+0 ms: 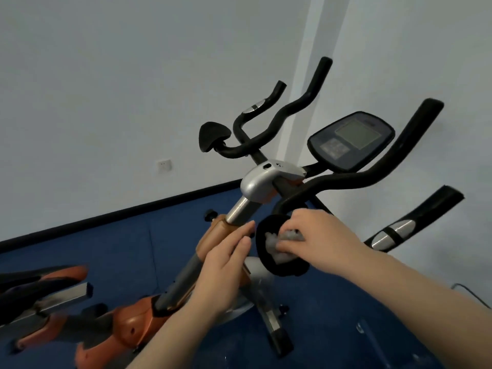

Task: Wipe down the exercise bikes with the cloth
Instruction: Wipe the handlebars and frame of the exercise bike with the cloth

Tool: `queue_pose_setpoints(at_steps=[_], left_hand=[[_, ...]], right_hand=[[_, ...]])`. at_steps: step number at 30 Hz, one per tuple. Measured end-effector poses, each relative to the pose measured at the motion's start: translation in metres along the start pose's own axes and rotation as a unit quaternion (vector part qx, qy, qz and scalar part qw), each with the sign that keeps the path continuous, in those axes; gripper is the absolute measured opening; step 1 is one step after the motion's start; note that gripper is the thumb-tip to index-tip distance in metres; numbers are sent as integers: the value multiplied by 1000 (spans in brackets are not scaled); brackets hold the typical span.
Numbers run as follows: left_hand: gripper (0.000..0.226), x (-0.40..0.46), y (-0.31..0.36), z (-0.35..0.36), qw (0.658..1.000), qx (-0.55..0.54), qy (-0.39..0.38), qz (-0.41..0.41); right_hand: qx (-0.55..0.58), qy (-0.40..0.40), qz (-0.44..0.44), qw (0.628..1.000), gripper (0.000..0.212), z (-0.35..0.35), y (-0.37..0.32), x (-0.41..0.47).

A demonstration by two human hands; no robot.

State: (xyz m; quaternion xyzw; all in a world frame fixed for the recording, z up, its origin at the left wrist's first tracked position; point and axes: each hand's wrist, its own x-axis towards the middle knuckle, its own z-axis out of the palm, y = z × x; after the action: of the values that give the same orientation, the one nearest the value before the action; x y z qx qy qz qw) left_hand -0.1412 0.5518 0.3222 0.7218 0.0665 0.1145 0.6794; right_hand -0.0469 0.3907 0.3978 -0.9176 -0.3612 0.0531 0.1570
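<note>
The cloth (283, 242) is showing only in part: a pale grey-white crumpled wad, most of it lying hidden under the fingers of the right hand (316, 235), so its full shape is hard to make out. It is pressing against a black round elbow pad (279, 262) at the near end of the handlebar (354, 179), and the right hand is closing around it, fingers curled down over the wad. The left hand (226, 265) is sitting just left of the pad, fingers loosely extended and together, holding nothing that can be seen; its fingertips are lying against the post (241, 209) of the exercise bike (261, 182) (whether they are pressing or merely resting there cannot be told). The hand is also covering the middle stretch of the post.

Above the pad, the grey metal clamp housing is sitting at the top of the post, with the black handlebar curving up and away from it. The console (351, 141) with its grey screen is sitting above and right of the pad. A second elbow pad (213, 135) is sitting well above and left of it. Below the pad, the orange frame (133, 323) is running down to the left, blurred, over the blue floor (119, 243). Far left of the pad, another bike (42, 291) is being cut off by the edge.
</note>
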Motion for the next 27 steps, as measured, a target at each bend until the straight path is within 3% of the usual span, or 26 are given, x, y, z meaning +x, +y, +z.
queue_pose_setpoints(at_steps=[2,5,12,17,21,24,27], left_hand=[[43,4,-2,-8,1000,2,-6,2],[32,10,-5,-8,1000,5,-23,13],[36,25,-4,5,994,-47,-94,-12],[36,25,1,12,994,-58,-95,-12],[45,27,8,11,997,-27,-68,10],[33,27,12,10,999,16,-38,34],[31,25,14,10,999,11,-31,36]], right_hand=[[8,81,0,997,8,4,-9,3],[-49,128,0,991,21,28,-24,-2],[-115,9,-54,992,23,8,-17,-22],[-21,142,40,989,19,12,-25,-11],[-41,104,21,993,19,27,-21,-27],[-15,63,38,997,19,4,-8,-32],[64,206,57,975,16,-20,-1,-12]])
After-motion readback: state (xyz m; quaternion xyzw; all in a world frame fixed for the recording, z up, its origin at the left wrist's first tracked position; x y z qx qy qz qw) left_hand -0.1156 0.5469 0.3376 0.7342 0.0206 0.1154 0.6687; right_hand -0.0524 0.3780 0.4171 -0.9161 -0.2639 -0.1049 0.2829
